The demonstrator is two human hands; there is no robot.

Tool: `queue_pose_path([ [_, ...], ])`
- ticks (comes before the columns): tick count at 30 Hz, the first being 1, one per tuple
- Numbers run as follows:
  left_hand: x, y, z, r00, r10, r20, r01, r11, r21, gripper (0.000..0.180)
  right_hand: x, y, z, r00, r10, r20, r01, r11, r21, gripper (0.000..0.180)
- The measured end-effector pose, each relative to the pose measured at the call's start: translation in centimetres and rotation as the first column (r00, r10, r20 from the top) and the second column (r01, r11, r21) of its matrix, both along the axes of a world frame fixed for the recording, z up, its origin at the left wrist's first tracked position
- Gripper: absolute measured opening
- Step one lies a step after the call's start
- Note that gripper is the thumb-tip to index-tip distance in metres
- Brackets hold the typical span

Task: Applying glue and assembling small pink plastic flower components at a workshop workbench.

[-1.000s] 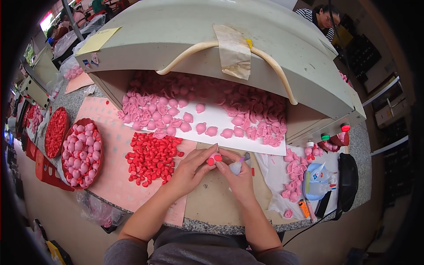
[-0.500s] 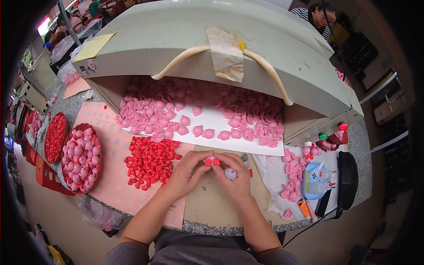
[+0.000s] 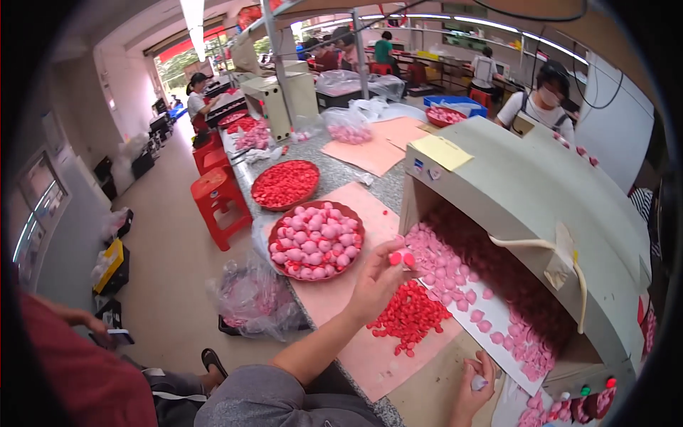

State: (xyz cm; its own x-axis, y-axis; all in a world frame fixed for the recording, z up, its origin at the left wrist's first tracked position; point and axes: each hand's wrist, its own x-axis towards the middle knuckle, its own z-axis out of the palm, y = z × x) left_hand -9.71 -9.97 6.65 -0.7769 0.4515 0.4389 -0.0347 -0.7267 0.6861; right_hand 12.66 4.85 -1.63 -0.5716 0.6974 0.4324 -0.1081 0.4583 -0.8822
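Observation:
My left hand (image 3: pixel 376 285) is raised over the pink sheet, its fingers pinching a small pink rounded piece with two red buttons (image 3: pixel 402 258) on it. Below that hand lies a pile of glossy red pieces (image 3: pixel 409 317). Left of it stands a red basket (image 3: pixel 281 267) filled with pink balls and red bits. My right hand (image 3: pixel 472 390) rests low over the tan board with curled fingers round a small whitish bottle (image 3: pixel 479 384), partly hidden. Many pink moulded pieces (image 3: pixel 445 274) lie on white paper beneath the hooded box.
The grey hooded box (image 3: pixel 548 185) with coloured buttons stands at the right. A second red basket (image 3: pixel 316 174) holds red pieces. On the floor are red stools (image 3: pixel 217 199) and a plastic bag (image 3: pixel 260 295). A person in maroon (image 3: pixel 78 356) stands close at left, holding a phone.
The view has swung left. My hands, together before, are now apart: the left has carried the pink piece toward the basket of balls, while the right stays back with the bottle.

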Motion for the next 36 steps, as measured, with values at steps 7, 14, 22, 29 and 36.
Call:
queue_pose_path([
  [7, -1.6, -7.7, 3.6, 0.987, 0.157, 0.019, -0.158, 0.985, 0.069, 0.033, -1.9, -1.4, 2.1, 0.994, 0.081, 0.074, -0.082, 0.997, 0.008, 0.029],
  [14, -1.8, -10.3, 4.6, 0.971, 0.234, -0.053, -0.223, 0.96, 0.167, 0.032, -3.7, -4.5, 6.0, 0.976, 0.215, 0.027, -0.216, 0.969, 0.121, 0.021],
  [22, -1.4, -12.4, 5.9, 0.943, 0.321, -0.089, -0.29, 0.922, 0.256, 0.029, -3.7, -6.7, 8.2, 0.97, 0.245, 0.001, -0.237, 0.938, 0.251, 0.02],
  [29, 2.3, -7.6, 3.5, 0.869, 0.324, -0.374, -0.314, 0.945, 0.089, 0.033, -8.7, -10.0, 13.8, 0.781, 0.582, -0.226, -0.602, 0.607, -0.519, 0.033],
  [36, 3.4, -4.1, 3.2, 0.905, 0.234, -0.354, -0.24, 0.97, 0.028, 0.034, -10.5, -8.7, 15.5, 0.723, 0.622, -0.301, -0.652, 0.47, -0.595, 0.04],
])
